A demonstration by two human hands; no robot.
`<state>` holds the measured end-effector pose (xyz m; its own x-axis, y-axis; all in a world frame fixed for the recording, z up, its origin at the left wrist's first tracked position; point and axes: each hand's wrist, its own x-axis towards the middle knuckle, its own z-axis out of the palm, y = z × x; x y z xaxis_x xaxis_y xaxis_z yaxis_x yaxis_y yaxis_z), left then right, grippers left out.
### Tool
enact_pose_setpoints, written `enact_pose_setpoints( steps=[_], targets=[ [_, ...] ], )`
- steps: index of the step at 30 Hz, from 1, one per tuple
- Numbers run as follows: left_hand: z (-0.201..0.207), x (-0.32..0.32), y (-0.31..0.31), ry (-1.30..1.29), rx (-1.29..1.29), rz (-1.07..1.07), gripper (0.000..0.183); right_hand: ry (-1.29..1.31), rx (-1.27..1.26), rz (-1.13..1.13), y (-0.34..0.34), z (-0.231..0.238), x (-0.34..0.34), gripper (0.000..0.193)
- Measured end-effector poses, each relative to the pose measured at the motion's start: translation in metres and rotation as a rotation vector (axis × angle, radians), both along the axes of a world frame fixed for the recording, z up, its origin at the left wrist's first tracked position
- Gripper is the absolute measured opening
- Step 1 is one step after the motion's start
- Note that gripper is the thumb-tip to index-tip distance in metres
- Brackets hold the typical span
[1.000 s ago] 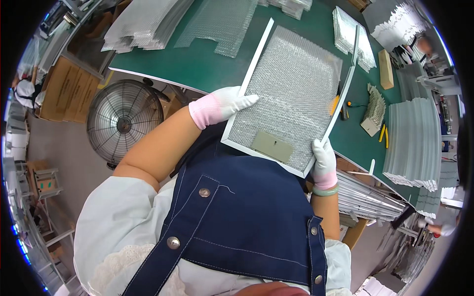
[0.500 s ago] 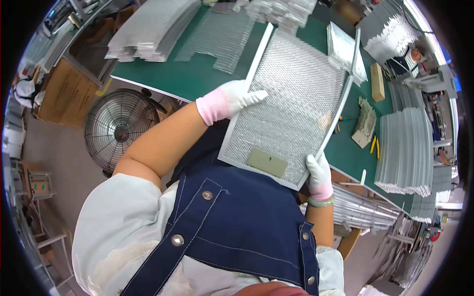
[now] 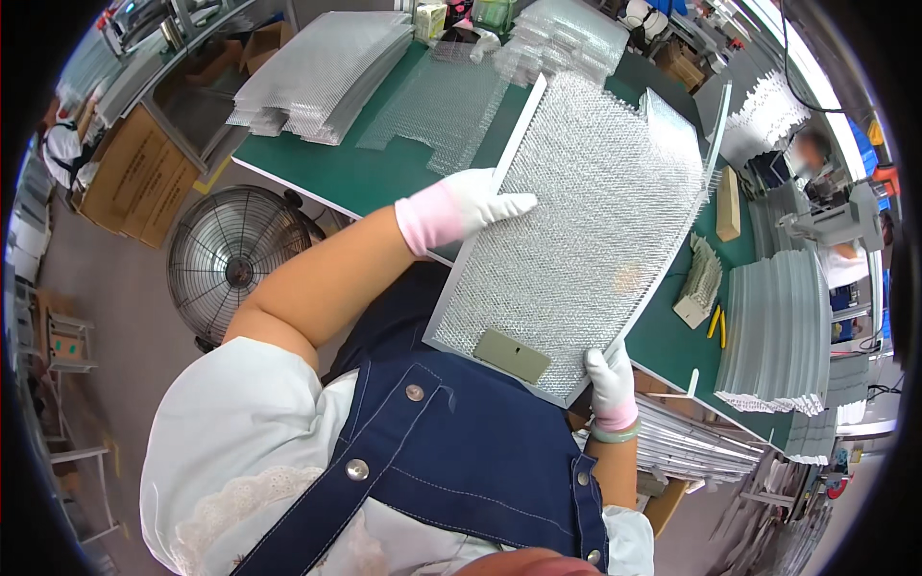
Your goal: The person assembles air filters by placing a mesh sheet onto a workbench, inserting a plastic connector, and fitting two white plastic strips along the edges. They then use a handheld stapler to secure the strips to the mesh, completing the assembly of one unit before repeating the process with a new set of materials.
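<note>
My two white-gloved hands with pink cuffs hold a silver metal mesh filter panel (image 3: pixel 595 211), tilted in front of my body. My left hand (image 3: pixel 480 206) grips its left frame edge, thumb lying over the mesh. My right hand (image 3: pixel 612 384) is closed round the lower right corner, on the right-hand frame strip (image 3: pixel 642 319). At the upper right, rough mesh edge shows beside a strip of frame (image 3: pixel 718 120). A grey-green rectangular plate (image 3: pixel 512 356) sits at the panel's lower edge.
On the green table (image 3: pixel 360 178) lie stacked mesh sheets (image 3: pixel 322 72), a wooden block (image 3: pixel 728 204), a bundle of small beige parts (image 3: pixel 701 283) and yellow-handled pliers (image 3: pixel 716 324). Stacked panels (image 3: pixel 776 331) stand at right. A floor fan (image 3: pixel 238 269) is at left; people work farther off.
The whole view has shifted, so the table and its things sit lower in it. Along the panel's upper right, more bare mesh edge shows by the frame strip. Both hands keep their grip.
</note>
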<state>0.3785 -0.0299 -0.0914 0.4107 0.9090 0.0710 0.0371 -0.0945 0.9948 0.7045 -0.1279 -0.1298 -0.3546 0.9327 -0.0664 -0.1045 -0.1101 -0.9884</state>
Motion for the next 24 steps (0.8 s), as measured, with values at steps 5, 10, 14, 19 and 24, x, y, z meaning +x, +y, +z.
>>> enact_pose_setpoints(
  steps=[5, 10, 14, 19, 24],
  targets=[
    [0.0, 0.009, -0.007, -0.181, 0.018, 0.095, 0.05, -0.158, 0.052, 0.039, 0.001, 0.0, 0.01, 0.066],
    [0.029, 0.012, -0.024, 0.102, 0.033, 0.163, 0.047, -0.348, 0.153, -0.332, 0.009, 0.027, 0.003, 0.022],
    [0.023, 0.023, -0.029, -0.096, 0.11, 0.252, 0.044, -0.197, 0.343, -0.318, 0.019, 0.038, -0.002, 0.03],
    [0.041, 0.019, -0.028, -0.127, 0.178, 0.385, 0.034, -0.114, 0.291, -0.219, 0.017, 0.037, -0.005, 0.042],
    [0.063, 0.022, -0.035, 0.043, 0.174, 0.443, 0.026, -0.06, 0.307, -0.233, 0.015, 0.037, -0.007, 0.047]
  ],
)
